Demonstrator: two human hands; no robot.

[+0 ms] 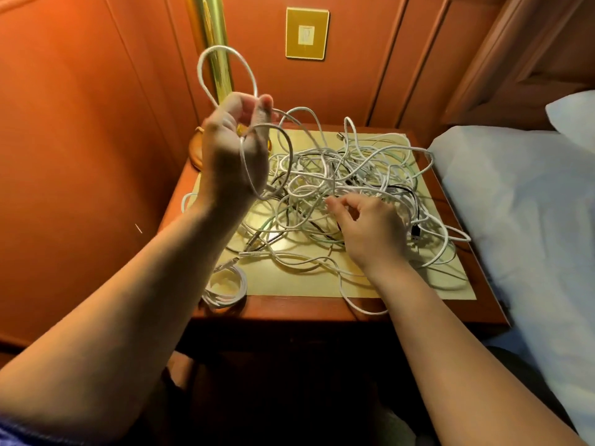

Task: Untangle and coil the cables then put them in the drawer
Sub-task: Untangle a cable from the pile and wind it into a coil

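My left hand (233, 146), raised above the nightstand (289, 309), is gripping a white cable (225, 67) whose loops are arching above and hanging below my fist. My right hand (370, 230) is reaching into the tangled cable pile (347, 175) on the tabletop, thumb and forefinger pinching a white strand. One coiled cable (225, 286) is lying at the near left corner.

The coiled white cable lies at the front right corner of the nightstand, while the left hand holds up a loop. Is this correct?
Not quite: the head view shows the coiled white cable at the nightstand's front left corner. The left hand does hold up a loop.
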